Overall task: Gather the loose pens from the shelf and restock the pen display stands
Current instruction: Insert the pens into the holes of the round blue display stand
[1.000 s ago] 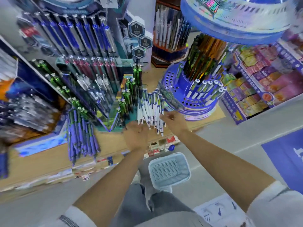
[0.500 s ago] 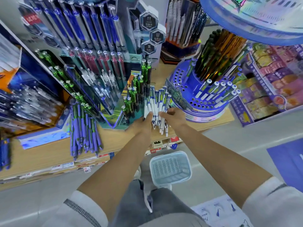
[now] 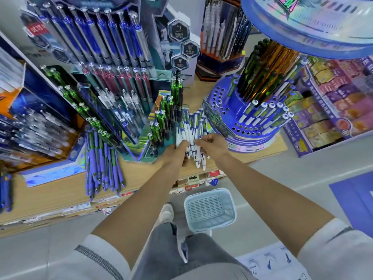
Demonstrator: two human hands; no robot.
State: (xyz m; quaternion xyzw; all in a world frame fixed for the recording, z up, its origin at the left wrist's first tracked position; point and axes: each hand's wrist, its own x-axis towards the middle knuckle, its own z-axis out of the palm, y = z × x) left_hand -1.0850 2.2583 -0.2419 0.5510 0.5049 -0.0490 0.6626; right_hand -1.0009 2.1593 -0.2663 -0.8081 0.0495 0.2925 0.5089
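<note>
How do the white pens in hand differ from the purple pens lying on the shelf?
Colour: the white pens have white barrels with blue marks; the purple pens have purple barrels with green bands. State: the white pens are gripped by the left hand and right hand; the purple pens lie untouched on the wooden shelf. Both are in no stand.

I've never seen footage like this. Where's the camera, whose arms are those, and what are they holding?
No machine here: a person wears a wide-angle camera on the head, so you look down along their own arms. The left hand and right hand together grip a bundle of white pens at the wooden shelf. Right of it stands a round blue stand with many empty holes. Loose purple pens lie on the shelf further left, and a pale blue basket sits on the floor below.
</note>
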